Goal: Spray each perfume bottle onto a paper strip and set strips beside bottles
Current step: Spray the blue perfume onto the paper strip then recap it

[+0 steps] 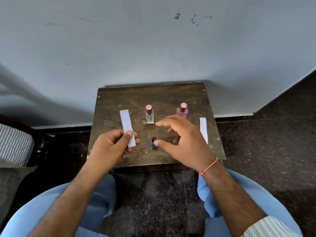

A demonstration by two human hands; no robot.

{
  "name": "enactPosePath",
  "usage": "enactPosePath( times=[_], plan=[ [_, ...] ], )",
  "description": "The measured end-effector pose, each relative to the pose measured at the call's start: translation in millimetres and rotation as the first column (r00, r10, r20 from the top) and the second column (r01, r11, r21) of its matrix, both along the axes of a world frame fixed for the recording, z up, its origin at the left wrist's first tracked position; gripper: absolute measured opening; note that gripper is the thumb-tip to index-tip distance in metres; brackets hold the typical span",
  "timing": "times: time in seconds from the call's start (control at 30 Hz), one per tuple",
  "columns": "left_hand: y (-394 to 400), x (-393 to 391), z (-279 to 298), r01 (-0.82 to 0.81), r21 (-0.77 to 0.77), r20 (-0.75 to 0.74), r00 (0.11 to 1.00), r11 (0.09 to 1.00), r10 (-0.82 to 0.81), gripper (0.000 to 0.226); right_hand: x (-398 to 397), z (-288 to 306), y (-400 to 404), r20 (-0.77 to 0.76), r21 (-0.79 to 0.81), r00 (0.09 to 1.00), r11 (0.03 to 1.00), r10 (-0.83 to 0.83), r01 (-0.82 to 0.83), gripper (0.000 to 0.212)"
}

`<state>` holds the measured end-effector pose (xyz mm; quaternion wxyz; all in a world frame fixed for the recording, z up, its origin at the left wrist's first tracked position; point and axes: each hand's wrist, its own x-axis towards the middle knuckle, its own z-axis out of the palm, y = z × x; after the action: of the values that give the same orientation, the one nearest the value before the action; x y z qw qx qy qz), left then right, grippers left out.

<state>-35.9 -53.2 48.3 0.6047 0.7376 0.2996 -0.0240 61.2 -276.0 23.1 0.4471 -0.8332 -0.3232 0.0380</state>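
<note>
A small brown bench [171,94] stands against a grey wall [153,40] on a dark speckled floor [265,151]; the person sits before it in light blue trousers. The left hand [111,146] pinches a white strip [127,128] between thumb and curled fingers, the strip rising tilted over the bench's left part. The right hand [184,142] hovers over the middle with fingers spread and relaxed, gripping nothing; its thumb tip touches or lies just beside a small blue bottle [154,143] with a dark cap near the front edge; which, cannot be told. A clear bottle [149,115] with a pink cap stands upright behind it; a pink bottle [182,111] stands to its right, partly hidden by the fingers. A second strip [203,129] lies flat near the right edge, beside the pink bottle; an orange thread [209,165] circles the right wrist.
</note>
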Motion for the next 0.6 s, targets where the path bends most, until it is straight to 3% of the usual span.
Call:
enactPosePath(
  times=[0.1, 0.23, 0.6],
  plan=[
    [17.8, 3.2, -10.2, 0.135, 0.116, -0.055, 0.99, 0.984, -0.13, 0.024, -0.4, -10.5, 3.7, -0.118, -0.16, 0.993, 0.987, 0.013, -0.031, 0.054],
    [23.3, 11.9, -22.1, 0.154, 0.089, -0.036, 0.988, 0.984, -0.151, 0.028, -0.6, -21.4, 9.6, -0.185, -0.298, 0.982, 0.951, 0.03, -0.085, 0.057],
    [27.9, 18.0, -35.0, 0.137, -0.091, 0.033, 0.99, 0.986, -0.134, 0.03, 1.4, -39.1, 14.2, -0.23, -0.272, 0.972, 0.956, 0.049, -0.113, 0.028]
  ],
)
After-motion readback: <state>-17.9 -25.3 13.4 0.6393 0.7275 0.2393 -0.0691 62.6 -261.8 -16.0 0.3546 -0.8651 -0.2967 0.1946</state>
